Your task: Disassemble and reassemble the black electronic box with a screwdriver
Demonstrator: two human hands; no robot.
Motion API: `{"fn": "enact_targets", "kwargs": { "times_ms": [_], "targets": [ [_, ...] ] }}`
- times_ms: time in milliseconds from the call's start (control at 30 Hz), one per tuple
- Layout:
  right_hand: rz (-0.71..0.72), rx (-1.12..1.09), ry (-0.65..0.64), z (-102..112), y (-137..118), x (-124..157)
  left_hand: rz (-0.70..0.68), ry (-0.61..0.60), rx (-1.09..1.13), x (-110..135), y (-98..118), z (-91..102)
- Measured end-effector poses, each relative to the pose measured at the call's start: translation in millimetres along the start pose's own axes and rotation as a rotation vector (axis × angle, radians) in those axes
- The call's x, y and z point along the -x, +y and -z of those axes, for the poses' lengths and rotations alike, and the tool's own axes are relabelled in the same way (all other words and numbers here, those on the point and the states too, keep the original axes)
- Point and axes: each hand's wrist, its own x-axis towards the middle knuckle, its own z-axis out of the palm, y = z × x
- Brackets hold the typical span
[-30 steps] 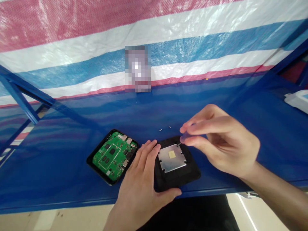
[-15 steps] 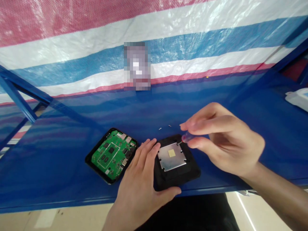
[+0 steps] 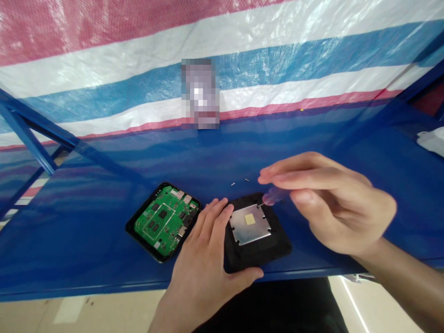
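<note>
My left hand braces a black plastic cover, its fingers along the left edge and its thumb at the near edge. On the cover lies a silver metal plate with notched edges and a yellowish square pad in its middle. My right hand pinches a small screwdriver with a clear purplish handle. The screwdriver leans, its tip at the plate's far right corner; the screw under it is too small to make out. Two small screws lie just beyond the cover.
Left of my left hand sits a black case with a green circuit board in it. A blurred-out object stands at the back against the striped sheet. A white object is at the far right of the blue table.
The right thumb has drawn back from the screwdriver handle and the fingers have straightened. The screwdriver tip stays at the same corner. My left hand keeps its hold; the view has shifted slightly.
</note>
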Motion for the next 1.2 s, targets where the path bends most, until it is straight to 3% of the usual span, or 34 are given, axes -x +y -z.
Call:
{"fn": "enact_targets", "kwargs": {
  "times_ms": [167,367,500,600,700,833,933,1033,1200],
  "targets": [
    [-0.078,-0.052,-0.001,-2.6,2.3,3.4,0.002,-0.003,0.0,-0.6,0.2,1.0],
    [0.032,0.0,0.003,0.0,2.5,1.1,0.003,-0.007,-0.008,-0.6,0.8,2.2],
    [-0.042,0.04,-0.063,0.6,-0.1,0.7,0.0,-0.007,-0.009,0.9,0.0,1.0],
    [-0.088,-0.001,-0.001,-1.5,3.2,3.7,0.004,-0.007,-0.006,1.6,-0.1,1.3],
    [-0.044,-0.002,0.062,-1.5,6.2,4.9,0.008,-0.018,0.002,0.5,0.6,2.0],
    [0.016,0.028,0.034,1.0,3.8,3.9,0.011,-0.009,0.013,-1.2,1.4,2.1],
    [-0.073,-0.019,-0.019,-0.2,1.9,6.2,0.01,-0.007,0.017,-1.0,1.3,1.9],
    [-0.151,-0.094,0.009,-3.4,3.6,9.0,0.01,-0.011,0.006,-0.4,1.2,2.3],
    [-0.048,-0.057,-0.004,-3.7,6.1,5.0,0.003,-0.006,-0.009,-0.6,1.4,2.4]
  ]
}}
